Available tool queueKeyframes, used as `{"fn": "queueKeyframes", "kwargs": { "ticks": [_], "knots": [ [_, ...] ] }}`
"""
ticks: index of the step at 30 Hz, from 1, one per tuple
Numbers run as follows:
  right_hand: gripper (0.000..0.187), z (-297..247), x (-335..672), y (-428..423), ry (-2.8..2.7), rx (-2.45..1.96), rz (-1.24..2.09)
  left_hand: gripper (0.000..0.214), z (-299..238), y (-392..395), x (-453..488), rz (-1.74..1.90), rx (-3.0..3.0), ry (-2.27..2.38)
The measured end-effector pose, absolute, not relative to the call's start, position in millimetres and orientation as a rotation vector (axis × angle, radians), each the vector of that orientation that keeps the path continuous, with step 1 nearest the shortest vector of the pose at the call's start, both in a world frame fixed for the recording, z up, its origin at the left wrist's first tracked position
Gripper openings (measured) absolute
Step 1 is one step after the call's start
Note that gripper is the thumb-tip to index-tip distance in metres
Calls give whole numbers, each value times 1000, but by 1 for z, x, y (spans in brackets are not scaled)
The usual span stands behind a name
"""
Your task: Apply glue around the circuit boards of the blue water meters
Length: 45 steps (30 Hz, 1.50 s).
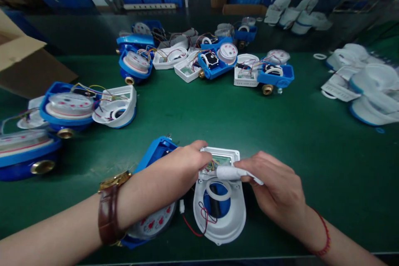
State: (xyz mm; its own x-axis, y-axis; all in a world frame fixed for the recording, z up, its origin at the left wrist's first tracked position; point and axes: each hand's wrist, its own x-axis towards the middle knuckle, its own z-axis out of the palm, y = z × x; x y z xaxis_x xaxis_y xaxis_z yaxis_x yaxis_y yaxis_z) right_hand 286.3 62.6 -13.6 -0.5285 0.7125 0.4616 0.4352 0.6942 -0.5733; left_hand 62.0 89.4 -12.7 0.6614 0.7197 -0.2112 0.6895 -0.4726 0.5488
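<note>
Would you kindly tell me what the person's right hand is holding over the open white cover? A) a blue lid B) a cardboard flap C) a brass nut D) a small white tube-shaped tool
D: the right hand pinches a small white tube-shaped tool whose end rests at the wires in the white cover, while the left hand steadies that cover's top edge.

My green-topped bench (237, 120) carried opened blue water meters (67, 110) with loose wiring, white meter covers (370, 91) stacked at my right, a cardboard box (21, 62) at my left, and one white ring (319, 56).
</note>
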Motion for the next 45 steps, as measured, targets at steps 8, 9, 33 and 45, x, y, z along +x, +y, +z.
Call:
{"fn": "queueKeyframes", "kwargs": {
  "ticks": [8, 9, 33, 45],
  "knots": [
    [13, -21, 279, 64, -2308, -833, 450, 20, -11, 90, 61, 54, 2308, 1072],
    [11, -20, 278, 65, -2348, -833, 422, 19, -10, 90, 62, 52, 2312, 1073],
    [13, -20, 277, 83, -2431, -643, 294, 20, -2, 90, 69, 9, 2375, 1148],
    [12, -17, 283, 84, -2418, -574, 310, 20, 0, 90, 68, 13, 2361, 1153]
  ]
}}
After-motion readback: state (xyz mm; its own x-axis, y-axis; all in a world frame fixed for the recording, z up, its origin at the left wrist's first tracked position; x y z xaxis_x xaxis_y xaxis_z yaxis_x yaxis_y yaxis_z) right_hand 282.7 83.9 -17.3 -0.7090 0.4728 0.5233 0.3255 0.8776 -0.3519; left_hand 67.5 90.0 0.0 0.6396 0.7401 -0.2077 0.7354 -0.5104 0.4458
